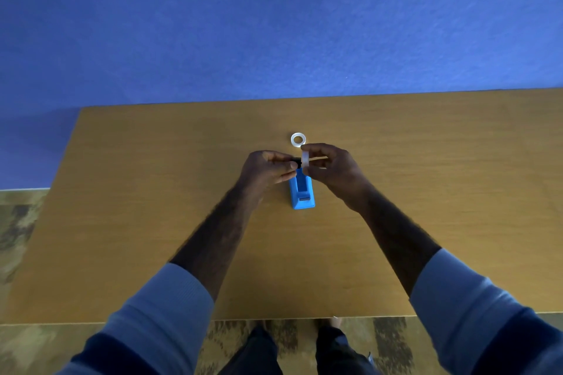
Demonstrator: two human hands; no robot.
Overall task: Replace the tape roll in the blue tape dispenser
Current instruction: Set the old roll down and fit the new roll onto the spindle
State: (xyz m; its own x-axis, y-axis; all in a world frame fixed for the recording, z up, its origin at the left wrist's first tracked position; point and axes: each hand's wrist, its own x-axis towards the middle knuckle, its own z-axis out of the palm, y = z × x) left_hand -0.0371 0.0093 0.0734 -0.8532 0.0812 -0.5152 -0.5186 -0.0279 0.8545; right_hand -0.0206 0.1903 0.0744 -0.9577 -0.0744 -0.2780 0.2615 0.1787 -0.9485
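The blue tape dispenser (302, 193) stands on the wooden table (152, 207), its cutter end toward me and its roll slot open on top. Just above its far end, my right hand (330, 168) pinches a clear tape roll (305, 159) held on edge. My left hand (268, 168) grips a small black hub (297, 162) that touches the roll's left side. A second ring, white and thin (298, 139), lies flat on the table just beyond my hands.
The table's far edge meets a blue wall (274, 24). The near edge runs just above my legs (304, 350). Patterned carpet (18, 222) shows to the left and below.
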